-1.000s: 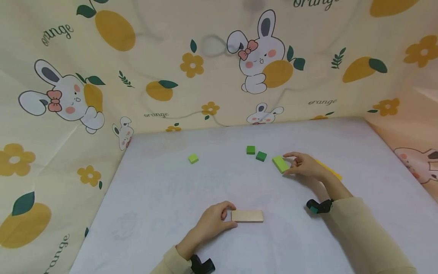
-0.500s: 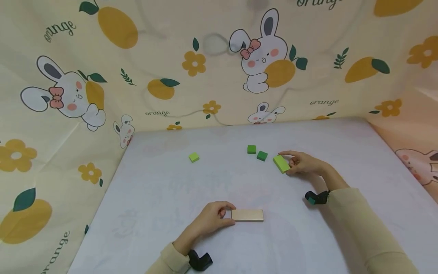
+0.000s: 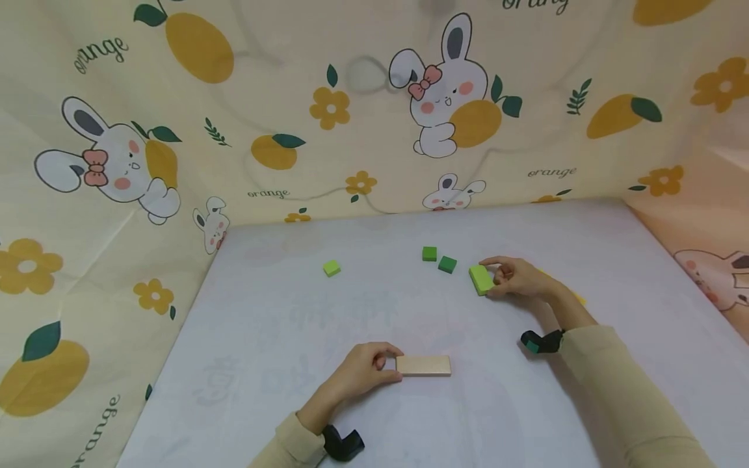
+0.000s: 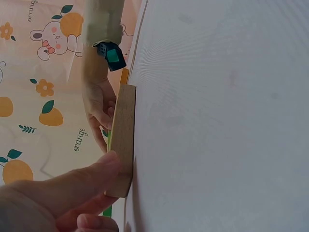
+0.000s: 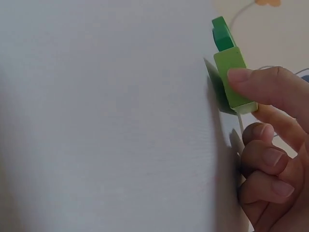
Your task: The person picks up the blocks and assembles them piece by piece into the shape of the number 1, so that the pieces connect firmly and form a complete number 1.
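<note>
In the head view my left hand (image 3: pixel 361 376) pinches the left end of a plain wooden block (image 3: pixel 424 366), thumb on the near side and fingers on the far side. The left wrist view shows this block (image 4: pixel 123 130) edge-on, close to the white surface, with my thumb against its side. Farther back on the right, my right hand (image 3: pixel 519 279) pinches a light green rectangular block (image 3: pixel 480 279) between thumb and index finger. Its other fingers are curled in the right wrist view, where a shadow lies beside the green block (image 5: pixel 229 58).
Two small green blocks, one mid-green (image 3: pixel 430 253) and one darker (image 3: pixel 447 264), lie left of the right hand. A small lime block (image 3: pixel 331 268) sits farther left. A yellow piece (image 3: pixel 579 298) is mostly hidden behind the right forearm. Printed cloth (image 3: pixel 363 117) stands around the white table (image 3: pixel 281 364).
The right fingers have drawn in on the light green block, which has turned slightly. My left hand keeps its grip on the wooden block, nearly still.
</note>
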Tool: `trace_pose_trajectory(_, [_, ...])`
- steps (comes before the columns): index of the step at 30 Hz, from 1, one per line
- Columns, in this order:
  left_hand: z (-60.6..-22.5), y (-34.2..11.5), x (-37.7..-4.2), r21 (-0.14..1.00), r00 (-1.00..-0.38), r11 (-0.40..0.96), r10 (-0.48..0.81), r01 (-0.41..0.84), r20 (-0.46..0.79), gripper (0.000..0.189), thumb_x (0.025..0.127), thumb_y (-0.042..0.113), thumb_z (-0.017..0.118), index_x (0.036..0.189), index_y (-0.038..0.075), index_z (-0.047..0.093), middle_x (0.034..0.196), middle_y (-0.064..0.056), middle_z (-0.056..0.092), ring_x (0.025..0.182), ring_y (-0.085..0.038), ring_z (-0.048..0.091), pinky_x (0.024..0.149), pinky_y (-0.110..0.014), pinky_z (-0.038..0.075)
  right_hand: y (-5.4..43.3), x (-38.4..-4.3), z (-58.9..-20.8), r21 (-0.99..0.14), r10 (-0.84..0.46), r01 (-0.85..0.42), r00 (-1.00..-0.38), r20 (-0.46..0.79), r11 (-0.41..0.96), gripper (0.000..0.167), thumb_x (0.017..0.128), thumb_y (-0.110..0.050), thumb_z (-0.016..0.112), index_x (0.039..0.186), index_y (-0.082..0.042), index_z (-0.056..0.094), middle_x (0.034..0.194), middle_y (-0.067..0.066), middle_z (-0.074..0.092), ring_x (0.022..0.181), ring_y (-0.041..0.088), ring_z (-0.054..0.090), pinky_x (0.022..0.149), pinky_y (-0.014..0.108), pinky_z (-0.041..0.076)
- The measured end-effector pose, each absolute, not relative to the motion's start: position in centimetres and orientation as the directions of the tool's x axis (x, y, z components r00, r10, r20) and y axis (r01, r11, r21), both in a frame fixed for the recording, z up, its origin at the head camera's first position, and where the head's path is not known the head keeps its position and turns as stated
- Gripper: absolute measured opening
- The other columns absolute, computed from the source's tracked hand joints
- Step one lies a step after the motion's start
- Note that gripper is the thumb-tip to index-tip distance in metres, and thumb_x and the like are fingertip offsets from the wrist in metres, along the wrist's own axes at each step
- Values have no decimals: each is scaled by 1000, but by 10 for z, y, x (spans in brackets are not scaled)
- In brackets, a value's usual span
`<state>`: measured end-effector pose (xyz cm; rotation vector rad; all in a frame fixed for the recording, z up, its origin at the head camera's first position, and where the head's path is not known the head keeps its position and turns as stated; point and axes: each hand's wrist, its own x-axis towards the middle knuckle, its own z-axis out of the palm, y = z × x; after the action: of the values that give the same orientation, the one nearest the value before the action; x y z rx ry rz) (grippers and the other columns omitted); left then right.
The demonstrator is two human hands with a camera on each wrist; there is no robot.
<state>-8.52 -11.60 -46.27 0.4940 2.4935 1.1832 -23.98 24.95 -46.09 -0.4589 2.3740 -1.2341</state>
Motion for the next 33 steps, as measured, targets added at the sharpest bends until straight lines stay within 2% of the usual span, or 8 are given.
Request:
trace_pose_trajectory(9, [-462, -116, -86, 789, -881, 592, 449, 165, -152, 30, 81, 19, 77, 108, 9, 70, 65, 5, 39, 57, -2, 32, 58, -16, 29, 245, -225, -461, -798, -403, -95, -895, -194, 595, 69, 78, -16, 78, 137, -1, 45, 75, -1, 46, 71, 7, 44, 72, 24, 37])
trace_pose_trajectory(22, [-463, -116, -86, 790, -881, 584, 456, 188, -127, 30, 81, 19, 77, 107, 8, 70, 64, 6, 39, 57, -2, 32, 58, -16, 29, 236, -210, -462, -821, -379, -63, -905, -193, 568, 71, 77, -17, 79, 137, -2, 44, 78, 0, 46, 76, 9, 45, 73, 24, 38])
trace_pose_trajectory(28, [-465, -115, -88, 783, -877, 589, 463, 197, -127, 29, 81, 19, 77, 108, 9, 70, 64, 7, 39, 56, -1, 32, 58, -16, 29, 233, -200, -462, -858, -392, -88, -909, -138, 506, 69, 76, -13, 80, 134, 2, 45, 76, -1, 46, 72, 7, 44, 68, 22, 38])
trace_pose_trajectory(33, [-464, -117, -87, 789, -878, 593, 451, 159, -161, 30, 81, 20, 77, 109, 10, 70, 64, 8, 39, 57, -2, 32, 59, -16, 29, 228, -191, -461, -861, -379, -100, -919, -113, 499, 67, 76, -15, 80, 132, 0, 47, 75, -2, 46, 74, 7, 46, 72, 23, 38])
